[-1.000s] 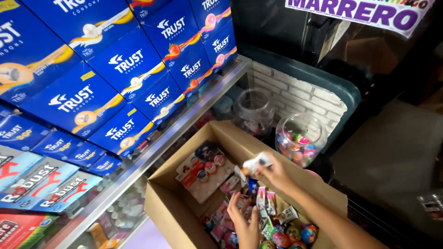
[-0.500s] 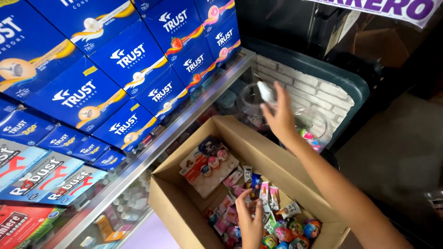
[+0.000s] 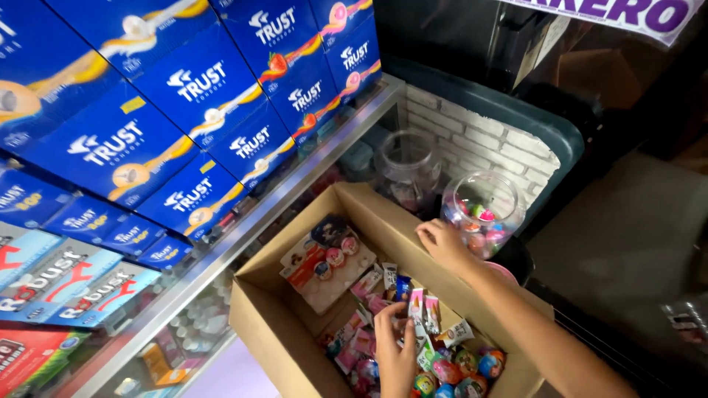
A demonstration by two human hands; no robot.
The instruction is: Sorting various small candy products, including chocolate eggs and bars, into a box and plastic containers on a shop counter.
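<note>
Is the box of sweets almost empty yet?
Not yet. The round jar already holds some colourful sweets. The right hand is at the box edge beside that jar, and the left hand is down among the sweets. Many packets, plus a toy card, are left in the box.

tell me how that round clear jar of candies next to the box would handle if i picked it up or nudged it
The clear jar looks rigid, smooth and rounded, so probably slippery to grip and, if it is glass, breakable. It is partly filled with colourful sweets, so likely fairly heavy for its size. Its bulging sides suggest it could roll if tipped; the right hand sits at the cardboard box rim beside it.
</note>
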